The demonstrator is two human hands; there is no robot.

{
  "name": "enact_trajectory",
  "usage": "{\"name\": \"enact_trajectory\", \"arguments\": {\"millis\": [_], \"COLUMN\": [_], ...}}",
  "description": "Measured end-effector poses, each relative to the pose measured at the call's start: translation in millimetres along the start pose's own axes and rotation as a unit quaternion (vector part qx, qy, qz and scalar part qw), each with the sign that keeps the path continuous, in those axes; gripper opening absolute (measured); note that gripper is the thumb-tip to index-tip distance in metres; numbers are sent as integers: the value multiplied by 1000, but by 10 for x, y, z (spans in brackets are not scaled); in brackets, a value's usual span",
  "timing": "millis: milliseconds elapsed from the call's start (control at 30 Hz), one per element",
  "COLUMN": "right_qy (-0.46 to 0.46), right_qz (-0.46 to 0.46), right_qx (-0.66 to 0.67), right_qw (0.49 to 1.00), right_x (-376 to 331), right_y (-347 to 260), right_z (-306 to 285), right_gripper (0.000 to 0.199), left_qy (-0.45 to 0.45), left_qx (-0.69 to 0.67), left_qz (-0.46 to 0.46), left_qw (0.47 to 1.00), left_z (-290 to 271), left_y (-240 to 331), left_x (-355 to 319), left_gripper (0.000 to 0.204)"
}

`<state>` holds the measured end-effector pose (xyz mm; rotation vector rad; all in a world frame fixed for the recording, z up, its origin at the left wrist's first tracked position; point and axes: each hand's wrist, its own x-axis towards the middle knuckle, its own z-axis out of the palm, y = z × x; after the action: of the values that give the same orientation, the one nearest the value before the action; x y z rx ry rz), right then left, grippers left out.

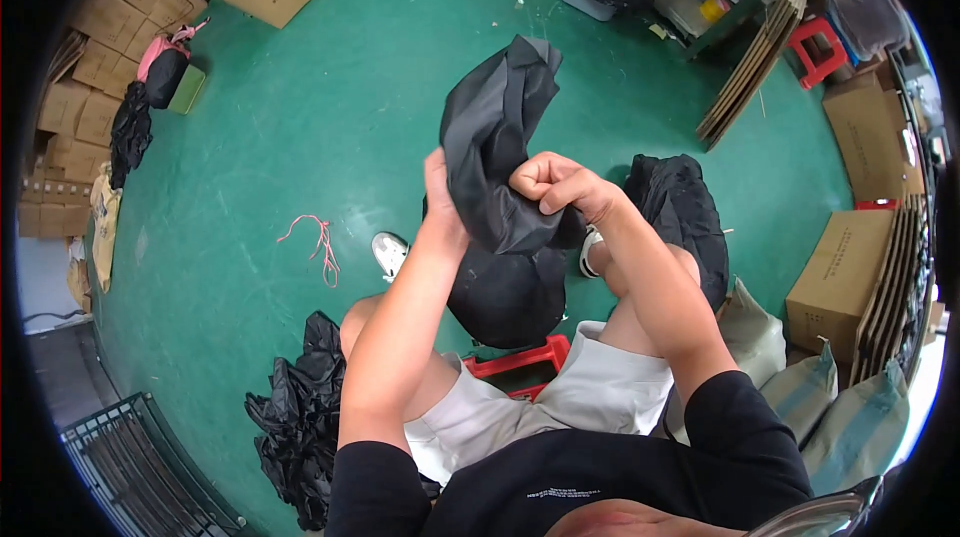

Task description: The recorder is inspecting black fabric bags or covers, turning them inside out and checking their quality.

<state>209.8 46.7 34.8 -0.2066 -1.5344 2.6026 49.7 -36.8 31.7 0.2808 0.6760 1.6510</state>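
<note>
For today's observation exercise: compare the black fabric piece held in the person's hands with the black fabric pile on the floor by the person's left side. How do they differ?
The held fabric piece is lifted upright, gripped by the left hand and right hand; the floor pile lies untouched on the green floor. The held fabric piece looks smooth and folded; the floor pile is crumpled and glossy. Both are black.
</note>
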Motion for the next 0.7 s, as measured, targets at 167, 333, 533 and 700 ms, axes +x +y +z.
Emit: {"name": "enact_trajectory", "arguments": {"millis": [167,333,533,700], "right_qy": [217,314,290,338], "right_qz": [-51,-147,-124,-74], "right_qx": [27,117,170,92], "right_qw": [974,931,934,934], "right_x": [111,76,92,142], "right_y": [55,6,21,-41], "right_z": [-125,-187,-152,-12], "right_gripper": [12,25,55,63], "left_qy": [0,16,18,-64], "left_qx": [-33,107,79,258], "left_qz": [-54,52,58,105], "left_qw": [998,993,995,958], "left_z": [-280,-70,38,28], "left_y": [264,161,90,13], "left_x": [130,177,145,169], "left_gripper": [37,31,28,24]}}
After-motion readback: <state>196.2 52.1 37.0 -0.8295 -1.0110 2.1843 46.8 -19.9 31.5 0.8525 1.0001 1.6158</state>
